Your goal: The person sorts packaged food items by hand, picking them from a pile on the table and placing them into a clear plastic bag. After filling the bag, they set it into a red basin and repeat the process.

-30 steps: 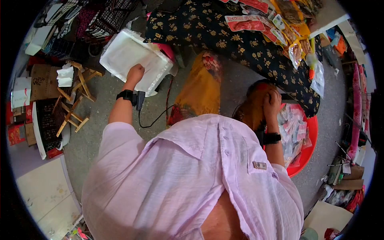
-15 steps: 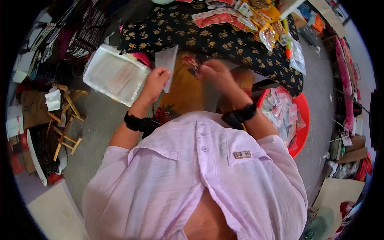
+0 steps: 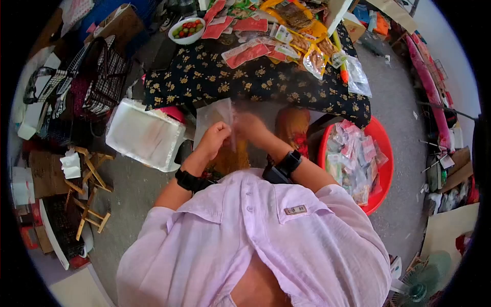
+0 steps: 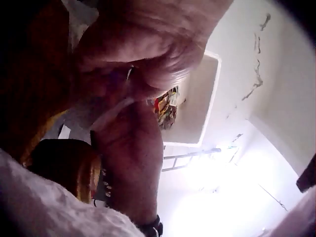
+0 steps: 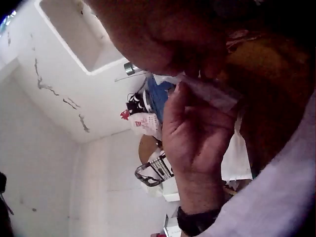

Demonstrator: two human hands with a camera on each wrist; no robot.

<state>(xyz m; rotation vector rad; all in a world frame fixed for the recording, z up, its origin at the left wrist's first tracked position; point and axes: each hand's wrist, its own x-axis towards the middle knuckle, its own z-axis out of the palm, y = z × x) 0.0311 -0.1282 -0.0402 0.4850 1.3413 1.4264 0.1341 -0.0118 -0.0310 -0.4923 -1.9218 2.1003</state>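
Note:
In the head view a clear plastic bag [image 3: 208, 115] hangs from the left hand [image 3: 215, 139], whose fingers and thumb pinch its edge. Close beside it, the right hand [image 3: 250, 128] is blurred at the bag's other edge. The right wrist view shows the left hand [image 5: 197, 126] with its thumb against the thin plastic [image 5: 210, 91] and the right hand [image 5: 168, 39] meeting it. In the left wrist view both hands are close together and dark, so the right hand's fingertips are hard to make out.
A white foam box [image 3: 146, 134] stands on the left of the floor. On the right is a red tub [image 3: 382, 148] of small packets. Ahead, a flowered cloth [image 3: 204, 71] covers a table bearing colourful packs [image 3: 250, 53] and a bowl of small fruit [image 3: 186, 30]. Wooden stools [image 3: 91, 204] stand far left.
The left hand has come from the foam box to before the body with a plastic bag. The right hand has left the knee and met it there. The view has tilted up towards the table.

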